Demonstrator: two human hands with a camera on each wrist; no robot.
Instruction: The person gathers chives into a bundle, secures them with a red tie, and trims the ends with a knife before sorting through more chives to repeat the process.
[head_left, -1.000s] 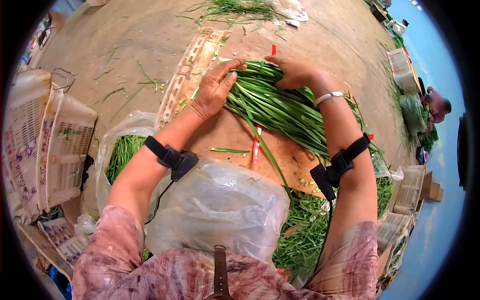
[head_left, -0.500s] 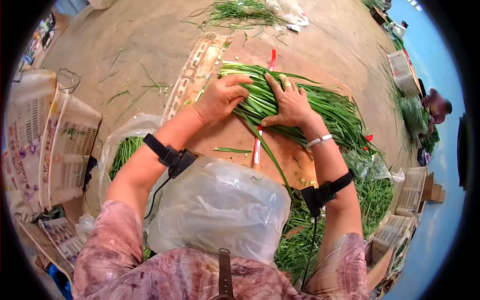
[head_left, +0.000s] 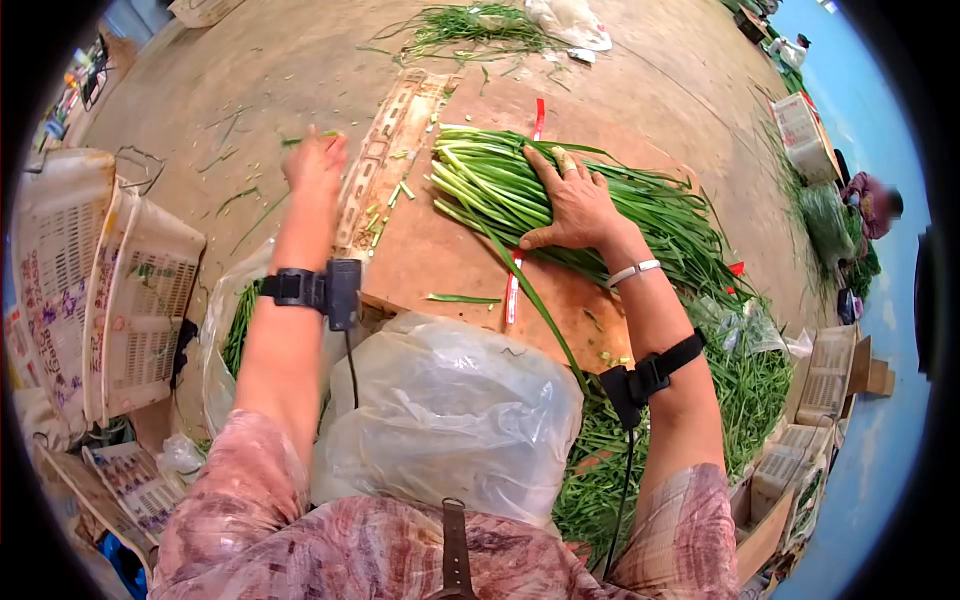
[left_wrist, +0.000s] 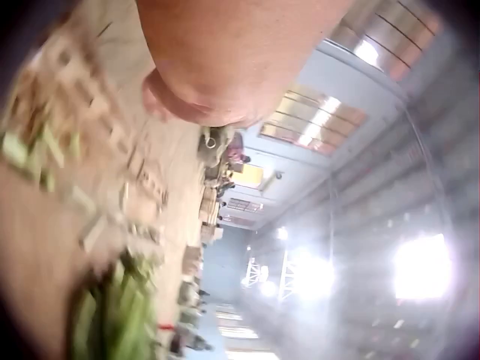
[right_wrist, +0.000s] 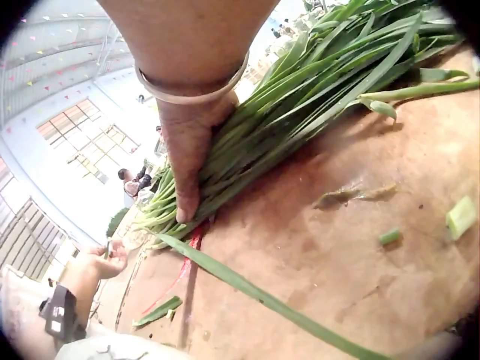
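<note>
A bundle of long green stalks with pale ends point(head_left: 490, 180) lies on a brown board point(head_left: 400, 250) over a red tape point(head_left: 512, 290). Spread over its middle, the right hand point(head_left: 578, 205) presses down with fingers extended; its thumb point(right_wrist: 186, 202) is against the near side in the right wrist view. The left hand point(head_left: 316, 165), blurred, is off the board at the left and pinches a small green scrap point(head_left: 292, 141); the right wrist view also shows this hand point(right_wrist: 105, 262). One loose leaf point(head_left: 540, 310) slants from the bundle toward the board's near edge.
Nearer the body is a clear plastic bag point(head_left: 440, 410), with a heap of cut greens point(head_left: 610, 480) right of it. White crates point(head_left: 140, 290) stand at left. Pale trimmings point(head_left: 375, 215) lie by the board's left edge. Another person point(head_left: 870, 205) is at far right.
The left hand has left the pale ends and moved left beyond the board. From the bundle's far side, the right hand came onto its middle and has stayed there since.
</note>
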